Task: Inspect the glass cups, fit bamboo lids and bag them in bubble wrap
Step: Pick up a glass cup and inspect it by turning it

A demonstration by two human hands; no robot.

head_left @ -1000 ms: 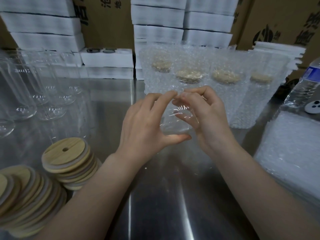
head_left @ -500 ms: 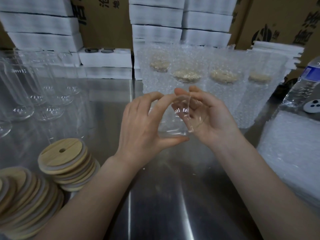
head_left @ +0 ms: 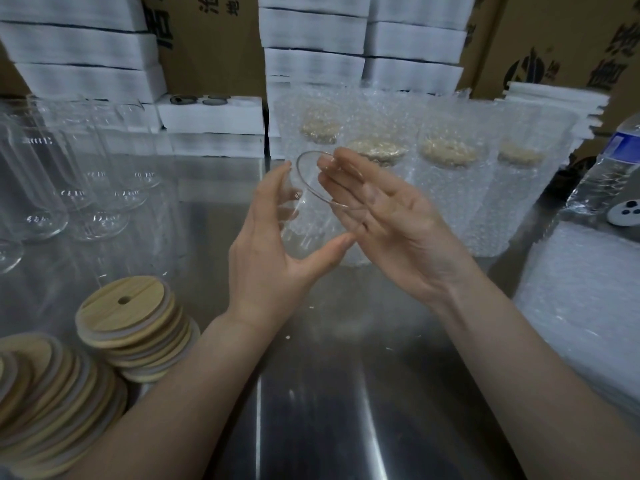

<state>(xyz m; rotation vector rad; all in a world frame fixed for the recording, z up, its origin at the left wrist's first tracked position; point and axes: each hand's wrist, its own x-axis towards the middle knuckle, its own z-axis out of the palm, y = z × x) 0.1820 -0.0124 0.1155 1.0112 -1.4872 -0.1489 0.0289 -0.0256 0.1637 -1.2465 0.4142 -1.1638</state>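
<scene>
The middle of the shiny tabletop [head_left: 311,410] is lying bare near the person, so a hand could pass there. Stacks of bamboo lids [head_left: 131,327] are blocking the near left. Empty glass cups [head_left: 69,181] are crowding the far left. Wrapped cups [head_left: 446,188] are standing behind. Bubble wrap bags [head_left: 585,306] are filling the right.

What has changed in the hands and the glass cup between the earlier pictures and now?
The right hand opened from a pinch on the rim to flat fingers against the mouth of the glass cup. The cup's mouth now tilts toward the right hand. The left hand keeps its grip around the cup. The bamboo lids and wrapped cups stayed put.
</scene>
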